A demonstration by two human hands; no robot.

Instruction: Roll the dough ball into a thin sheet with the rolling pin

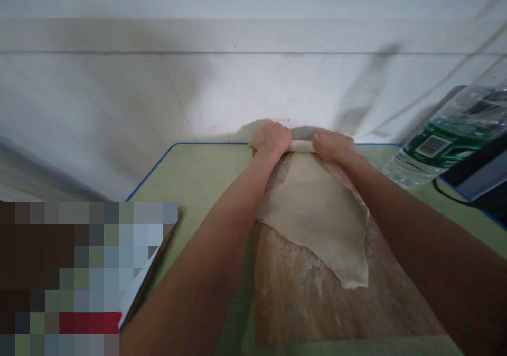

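A thin sheet of pale dough (312, 208) lies on a floured wooden board (293, 303), its near edge uneven and pointed at the lower right. Across the far end of the dough is a rolling pin (302, 146), set crosswise near the wall. My left hand (272, 138) is closed round the pin's left part, and a short end of it sticks out beyond the fingers. My right hand (332, 143) grips the right part, hiding that end. Whether dough is wrapped on the pin, I cannot tell.
The light green table (198, 187) has a blue edge and meets a white wall (237, 86). At right stand a clear plastic bottle (431, 147) with a green label, a black cable (447, 195) and a dark device (483, 171). A blurred-out area covers the lower left.
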